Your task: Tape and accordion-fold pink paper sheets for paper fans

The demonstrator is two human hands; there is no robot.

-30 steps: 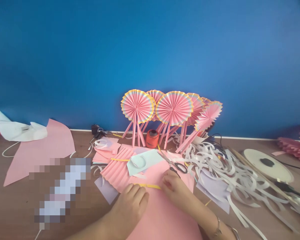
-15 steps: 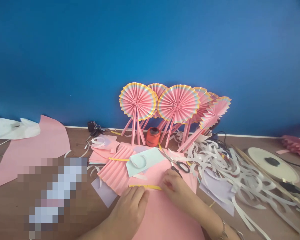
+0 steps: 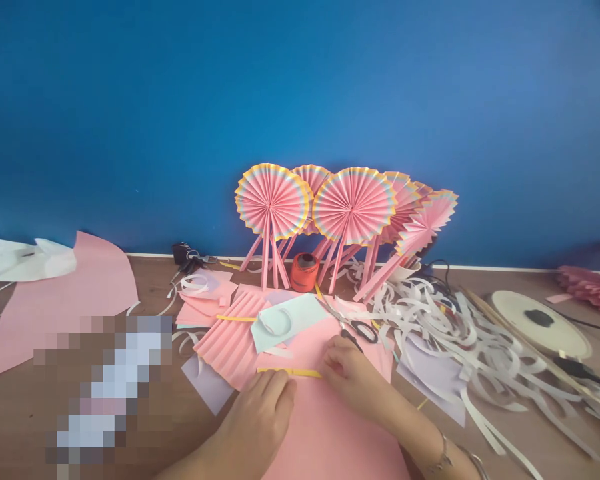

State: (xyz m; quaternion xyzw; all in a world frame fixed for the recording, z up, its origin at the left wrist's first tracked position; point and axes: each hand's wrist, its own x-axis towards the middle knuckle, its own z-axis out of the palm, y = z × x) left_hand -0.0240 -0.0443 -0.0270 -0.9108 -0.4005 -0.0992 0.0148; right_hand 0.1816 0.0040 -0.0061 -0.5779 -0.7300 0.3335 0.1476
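Observation:
A narrow yellow paper strip (image 3: 291, 372) lies across the top edge of a pink paper sheet (image 3: 330, 437). My left hand (image 3: 265, 407) rests on the sheet, its fingers bent together and pressing on the strip's left part. At the strip's right end my right hand (image 3: 347, 373) is closed in a pinch, fingertips partly hidden. Just beyond my right hand lie scissors (image 3: 363, 331) with black handles. Pleated pink paper (image 3: 230, 340) with another yellow strip on it sits ahead of my left hand, beside a light blue paper piece (image 3: 300, 313) bearing a curled white strip.
Pink pleated paper fans (image 3: 353, 203) on stick legs stand against the blue wall (image 3: 180, 120). An orange-red roll (image 3: 305, 272) is before them. Curly white paper strips (image 3: 440, 313) heap at right, near a cream round lid-like object (image 3: 540, 323). Keys (image 3: 185, 255) lie at back left.
The view has shifted very slightly. Both hands stay in place at the yellow strip.

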